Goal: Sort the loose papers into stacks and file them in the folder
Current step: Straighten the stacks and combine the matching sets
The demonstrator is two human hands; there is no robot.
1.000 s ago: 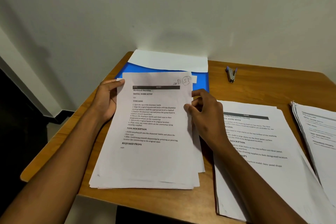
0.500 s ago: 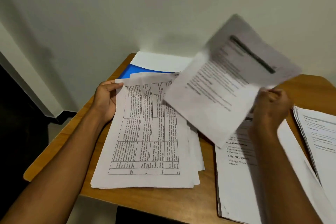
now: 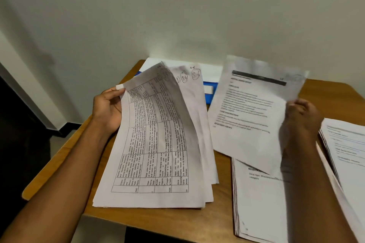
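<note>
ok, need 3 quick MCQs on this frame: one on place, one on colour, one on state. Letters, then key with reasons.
1. Where is the sheet with the printed table?
A. On top of the left pile, its far corner lifted by the left hand
B. Inside the folder
C. On the floor

2. What colour is the folder at the far edge of the desk?
A. Red
B. Blue
C. Green

3. What is the right hand doing?
A. Resting flat on the desk
B. Holding a stapler
C. Holding a single text sheet up above the middle stack

Key: 1 A, the left thumb pinches its raised corner. 2 B, a blue strip shows behind the papers. 3 C, the sheet hangs in the air from its grip.
</note>
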